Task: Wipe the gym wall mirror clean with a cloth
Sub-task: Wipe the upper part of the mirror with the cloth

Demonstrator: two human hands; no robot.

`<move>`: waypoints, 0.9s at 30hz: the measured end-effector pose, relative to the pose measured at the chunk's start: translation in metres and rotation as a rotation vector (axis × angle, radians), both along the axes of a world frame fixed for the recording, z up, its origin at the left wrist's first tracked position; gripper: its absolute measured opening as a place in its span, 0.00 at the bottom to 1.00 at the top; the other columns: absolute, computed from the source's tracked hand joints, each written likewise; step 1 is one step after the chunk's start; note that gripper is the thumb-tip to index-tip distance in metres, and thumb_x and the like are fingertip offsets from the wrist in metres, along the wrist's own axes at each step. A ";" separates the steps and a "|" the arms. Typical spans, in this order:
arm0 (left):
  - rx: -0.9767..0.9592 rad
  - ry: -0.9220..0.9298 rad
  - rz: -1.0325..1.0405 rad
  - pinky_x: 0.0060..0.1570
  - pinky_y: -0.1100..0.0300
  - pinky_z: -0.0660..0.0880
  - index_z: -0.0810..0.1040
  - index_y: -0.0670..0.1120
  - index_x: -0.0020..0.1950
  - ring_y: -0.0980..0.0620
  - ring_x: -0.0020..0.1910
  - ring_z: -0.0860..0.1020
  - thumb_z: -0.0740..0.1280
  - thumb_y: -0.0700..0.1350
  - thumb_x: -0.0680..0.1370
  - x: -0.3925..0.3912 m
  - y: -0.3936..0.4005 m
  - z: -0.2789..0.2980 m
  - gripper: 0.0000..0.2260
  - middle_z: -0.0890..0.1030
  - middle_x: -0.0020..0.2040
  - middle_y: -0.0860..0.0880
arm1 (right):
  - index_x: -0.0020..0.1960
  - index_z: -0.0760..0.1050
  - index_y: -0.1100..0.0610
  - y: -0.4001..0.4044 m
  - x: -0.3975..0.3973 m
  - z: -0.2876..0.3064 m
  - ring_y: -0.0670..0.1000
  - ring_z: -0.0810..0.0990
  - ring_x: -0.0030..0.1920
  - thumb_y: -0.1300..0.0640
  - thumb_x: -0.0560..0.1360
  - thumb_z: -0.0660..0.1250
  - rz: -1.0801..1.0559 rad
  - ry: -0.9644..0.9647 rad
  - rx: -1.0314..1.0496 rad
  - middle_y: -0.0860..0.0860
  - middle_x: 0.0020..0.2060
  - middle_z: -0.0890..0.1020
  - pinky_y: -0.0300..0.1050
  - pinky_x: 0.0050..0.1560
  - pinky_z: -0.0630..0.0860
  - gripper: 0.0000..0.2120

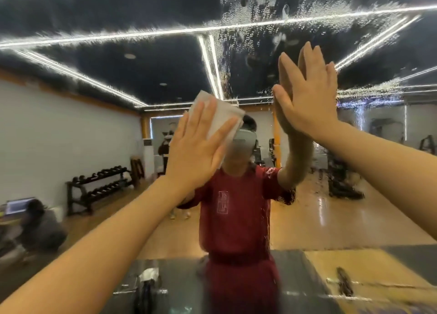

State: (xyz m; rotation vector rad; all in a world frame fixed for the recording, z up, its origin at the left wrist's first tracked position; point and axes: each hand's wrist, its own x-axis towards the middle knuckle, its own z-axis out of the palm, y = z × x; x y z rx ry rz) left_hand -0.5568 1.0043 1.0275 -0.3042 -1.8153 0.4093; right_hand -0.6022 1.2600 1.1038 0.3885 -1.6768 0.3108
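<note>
The left hand [196,145] presses the cloth [222,117] flat against the mirror [118,53], its grip spread wide, fingers straight. Up and right of that grip, droplets [255,30] may streak if missed. The right hand [307,101] rests open-palmed on the glass, holding nothing and likely smudging it

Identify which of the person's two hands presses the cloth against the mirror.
The left hand: its flat fingers press the white cloth on the mirror. The right hand is bare.

A dumbbell rack [99,190] stands by the white wall [59,129], reflected.
</note>
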 end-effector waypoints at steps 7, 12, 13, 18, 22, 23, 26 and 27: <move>-0.223 -0.093 -0.041 0.75 0.43 0.55 0.59 0.58 0.80 0.41 0.80 0.53 0.53 0.57 0.83 0.009 0.000 -0.107 0.23 0.55 0.80 0.42 | 0.80 0.57 0.48 -0.003 -0.001 0.000 0.59 0.47 0.80 0.41 0.82 0.52 -0.027 0.021 -0.005 0.58 0.80 0.52 0.59 0.76 0.42 0.28; -0.168 -0.002 0.034 0.77 0.47 0.45 0.51 0.57 0.81 0.40 0.80 0.49 0.48 0.58 0.84 0.007 0.001 -0.037 0.25 0.51 0.81 0.40 | 0.80 0.57 0.48 -0.001 -0.001 -0.001 0.59 0.47 0.80 0.41 0.81 0.52 -0.031 0.025 -0.004 0.58 0.80 0.52 0.59 0.76 0.42 0.29; -0.081 0.030 0.045 0.76 0.47 0.42 0.51 0.56 0.81 0.40 0.80 0.48 0.48 0.59 0.84 0.004 0.006 -0.013 0.25 0.49 0.81 0.39 | 0.80 0.56 0.47 -0.001 -0.001 -0.001 0.59 0.47 0.80 0.41 0.81 0.51 -0.032 0.026 -0.005 0.58 0.80 0.52 0.59 0.76 0.42 0.29; 0.027 0.044 0.064 0.77 0.48 0.40 0.50 0.48 0.82 0.42 0.80 0.45 0.45 0.57 0.84 -0.003 0.025 0.037 0.27 0.47 0.81 0.40 | 0.80 0.55 0.47 0.000 0.000 0.001 0.59 0.46 0.80 0.41 0.82 0.52 -0.063 -0.003 0.021 0.59 0.80 0.51 0.59 0.76 0.42 0.28; 0.134 -0.017 -0.049 0.78 0.49 0.38 0.49 0.48 0.82 0.44 0.80 0.42 0.48 0.55 0.84 -0.005 0.043 -0.020 0.28 0.45 0.81 0.41 | 0.81 0.54 0.48 0.000 0.001 -0.001 0.59 0.46 0.80 0.41 0.82 0.52 -0.073 0.000 0.026 0.59 0.80 0.50 0.59 0.76 0.43 0.28; 0.132 -0.045 -0.062 0.78 0.46 0.41 0.49 0.47 0.82 0.43 0.80 0.42 0.48 0.54 0.83 -0.004 0.048 -0.043 0.28 0.45 0.81 0.41 | 0.80 0.54 0.48 -0.001 0.000 -0.001 0.60 0.47 0.80 0.41 0.82 0.51 -0.070 0.009 0.026 0.60 0.80 0.51 0.59 0.76 0.43 0.28; -0.005 -0.103 -0.073 0.77 0.42 0.51 0.54 0.47 0.81 0.41 0.80 0.48 0.52 0.52 0.82 0.003 0.052 -0.115 0.28 0.49 0.81 0.40 | 0.80 0.56 0.49 -0.001 -0.002 -0.002 0.60 0.49 0.79 0.41 0.82 0.51 -0.052 0.040 0.017 0.60 0.79 0.53 0.60 0.76 0.44 0.29; -0.067 -0.111 -0.065 0.76 0.43 0.51 0.55 0.48 0.81 0.42 0.80 0.50 0.54 0.52 0.81 0.005 0.050 -0.131 0.28 0.50 0.81 0.41 | 0.80 0.56 0.49 -0.001 -0.002 -0.002 0.60 0.49 0.79 0.41 0.82 0.50 -0.049 0.043 0.017 0.60 0.79 0.53 0.60 0.76 0.44 0.29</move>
